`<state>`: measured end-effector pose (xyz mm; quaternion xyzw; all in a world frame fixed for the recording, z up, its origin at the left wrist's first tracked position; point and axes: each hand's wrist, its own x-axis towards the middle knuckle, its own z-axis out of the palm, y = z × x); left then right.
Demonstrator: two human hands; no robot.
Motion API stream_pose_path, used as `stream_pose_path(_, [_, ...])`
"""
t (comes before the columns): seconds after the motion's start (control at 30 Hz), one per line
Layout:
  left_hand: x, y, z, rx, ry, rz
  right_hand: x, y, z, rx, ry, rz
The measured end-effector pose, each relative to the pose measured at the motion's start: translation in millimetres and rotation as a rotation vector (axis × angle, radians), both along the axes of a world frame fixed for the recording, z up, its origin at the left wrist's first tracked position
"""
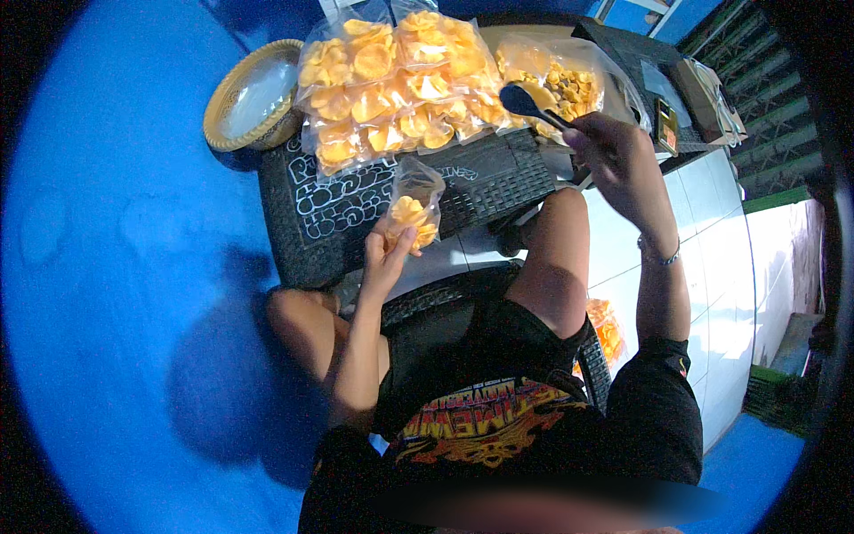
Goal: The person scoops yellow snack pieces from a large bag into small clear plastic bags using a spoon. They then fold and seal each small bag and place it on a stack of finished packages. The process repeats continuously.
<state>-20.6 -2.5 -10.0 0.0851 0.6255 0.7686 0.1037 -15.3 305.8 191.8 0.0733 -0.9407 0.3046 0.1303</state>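
A small clear plastic bag [421, 193] partly filled with yellow chips [412, 217] is in my left hand [390, 250]. Its upper part stands loose above the chips. My right hand [617, 160] grips the handle of a black spoon [524, 101]. A round yellow chip appears at the spoon's bowl, but I cannot tell whether it rests on it. Beyond the spoon stands a large clear plastic bag [580, 83] of chips. Several filled chip packets [373, 100] are piled at the far side of the black woven table [480, 193].
A wicker basket [217, 130] holding clear plastic stands left of the packets. At the right are a small boxed device [666, 127] and a box with a white cable [717, 100]. An orange bag of chips [604, 330] lies by the chair's right side. A blue wall [120, 220] rises at left.
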Motion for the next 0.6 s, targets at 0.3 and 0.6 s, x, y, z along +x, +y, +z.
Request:
stream_pose_path(0.3, [1.4,-12.1,-9.3,0.039,0.007,-0.017,3.2,-88.3,-14.8,0.108,-0.115,0.315])
stream_pose_path(0.6, [4.3,-16.4,9.2,-0.091,-0.019,-0.064,-14.3,-108.6,-41.6,-0.304,-0.112,0.458])
